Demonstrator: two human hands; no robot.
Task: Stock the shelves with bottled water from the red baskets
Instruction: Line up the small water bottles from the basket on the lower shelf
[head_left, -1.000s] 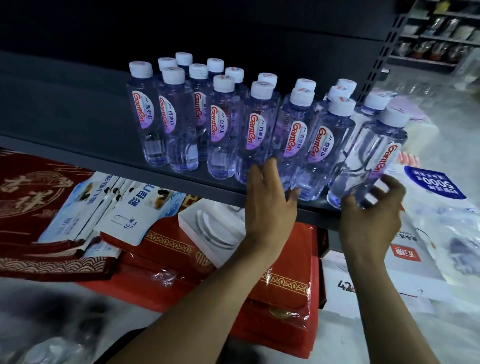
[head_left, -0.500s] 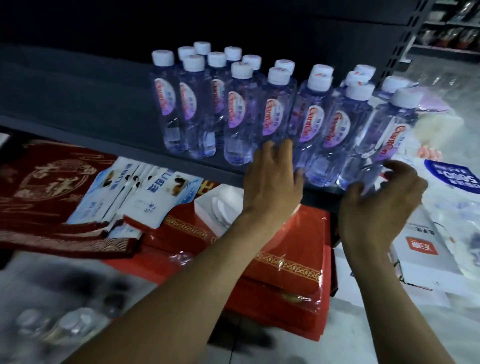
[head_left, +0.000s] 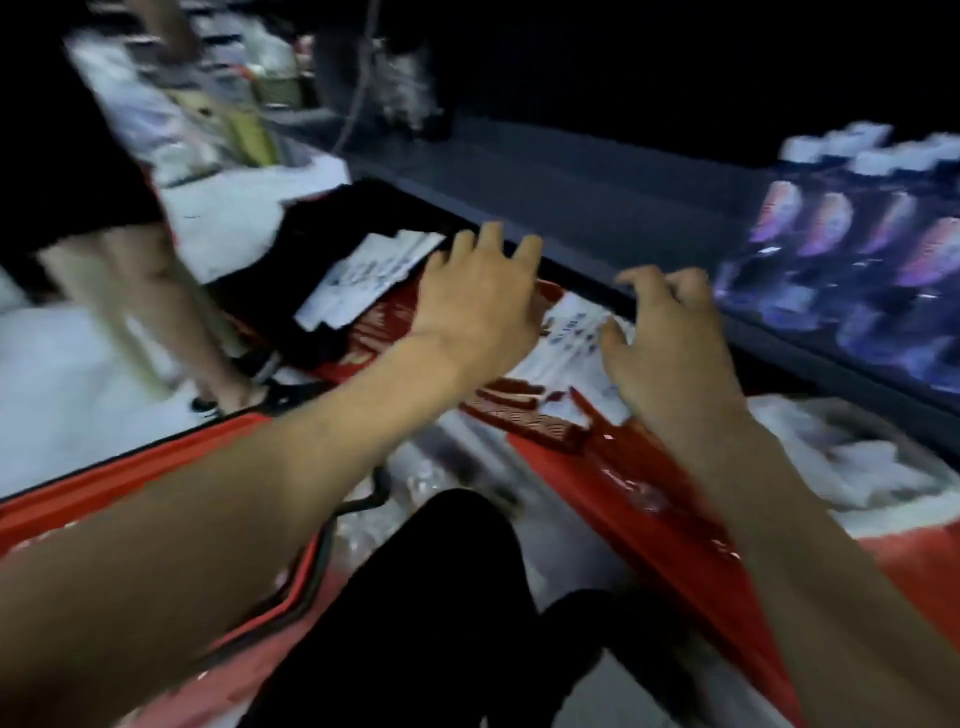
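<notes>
Grey steel first: looking along the dark shelf (head_left: 597, 208) running across the upper half of a tilted, heavily blurred view. Taking in the red basket (head_left: 104, 493) sitting low at the left, with clear smeared shapes lying inside it, too blurred to be calling them bottles with any certainty. Catching a black trouser leg (head_left: 441, 597) filling the bottom centre, and another person's bare legs (head_left: 145, 291) standing at the far left. Finding the water bottles (head_left: 857, 249), white-capped and labelled, standing in rows on the shelf at the right edge. Passing over red wrapped packs (head_left: 649, 493) lying beneath the shelf. Holding the left hand (head_left: 478, 296) and right hand (head_left: 670, 343) apart, side by side in front of the shelf edge, left of the bottles and touching none of them, fingers spreading and loosely curling, gripping nothing. Glimpsing white-and-blue packets (head_left: 363, 275) lying just beyond the left hand.
</notes>
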